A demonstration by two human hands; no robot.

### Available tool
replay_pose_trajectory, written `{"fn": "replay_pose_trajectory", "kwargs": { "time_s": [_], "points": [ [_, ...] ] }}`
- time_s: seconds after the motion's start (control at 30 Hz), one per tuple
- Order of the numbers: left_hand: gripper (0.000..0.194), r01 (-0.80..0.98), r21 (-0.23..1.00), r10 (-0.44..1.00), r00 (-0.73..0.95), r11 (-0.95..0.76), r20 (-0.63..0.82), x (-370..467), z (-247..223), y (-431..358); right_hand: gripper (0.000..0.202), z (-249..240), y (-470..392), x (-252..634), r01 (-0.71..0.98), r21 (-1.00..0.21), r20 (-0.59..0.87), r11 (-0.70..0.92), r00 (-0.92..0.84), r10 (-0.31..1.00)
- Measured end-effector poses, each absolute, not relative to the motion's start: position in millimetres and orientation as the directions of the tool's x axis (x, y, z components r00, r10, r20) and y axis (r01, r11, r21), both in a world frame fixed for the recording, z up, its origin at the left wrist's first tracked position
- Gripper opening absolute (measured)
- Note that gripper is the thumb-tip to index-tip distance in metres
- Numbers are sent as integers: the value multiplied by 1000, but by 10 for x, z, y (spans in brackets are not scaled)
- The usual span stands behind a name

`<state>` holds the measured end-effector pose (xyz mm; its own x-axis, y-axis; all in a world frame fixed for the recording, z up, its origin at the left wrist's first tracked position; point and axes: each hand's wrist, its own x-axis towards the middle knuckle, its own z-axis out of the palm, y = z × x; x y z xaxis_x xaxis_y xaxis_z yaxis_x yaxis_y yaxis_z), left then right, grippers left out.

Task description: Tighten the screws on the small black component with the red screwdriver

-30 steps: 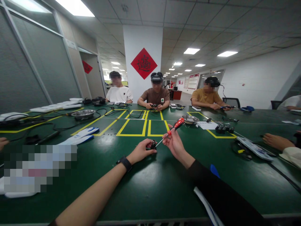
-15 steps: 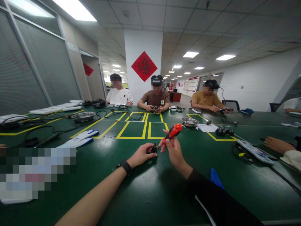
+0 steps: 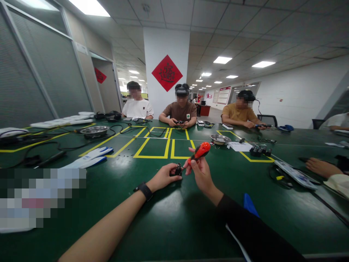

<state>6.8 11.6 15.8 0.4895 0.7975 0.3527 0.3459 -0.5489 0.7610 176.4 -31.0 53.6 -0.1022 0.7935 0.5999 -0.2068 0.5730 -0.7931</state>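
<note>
Near the middle of the green table (image 3: 152, 225), my left hand (image 3: 166, 176) pinches a small black cylindrical part (image 3: 178, 169) that stands upright between thumb and fingers. My right hand (image 3: 201, 174) grips a red and black screwdriver (image 3: 201, 151). Its handle points up and to the right, and its shaft slants down to the left toward the black part. Whether the tip touches the part is too small to tell.
White-blue gloves (image 3: 89, 156) and a metal bowl (image 3: 95, 131) lie left. Another bowl (image 3: 220, 139), paper (image 3: 240, 146) and black parts (image 3: 260, 150) sit ahead right. A co-worker's hand (image 3: 321, 168) rests at the right; three people sit opposite.
The camera view has shifted slightly. Both hands keep their hold on the black part and the screwdriver, with hardly any movement.
</note>
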Motion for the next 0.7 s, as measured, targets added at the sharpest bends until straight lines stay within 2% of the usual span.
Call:
{"fn": "replay_pose_trajectory", "kwargs": {
  "time_s": [0.53, 0.7],
  "points": [
    [26, 363, 758, 798, 505, -541, 328, 92, 218, 53, 39, 533, -315, 1748, -219, -788, 602, 575, -83, 794],
    [22, 408, 707, 789, 503, -577, 353, 83, 249, 46, 40, 546, -330, 1743, -209, -790, 600, 576, -75, 796]
  ]
}}
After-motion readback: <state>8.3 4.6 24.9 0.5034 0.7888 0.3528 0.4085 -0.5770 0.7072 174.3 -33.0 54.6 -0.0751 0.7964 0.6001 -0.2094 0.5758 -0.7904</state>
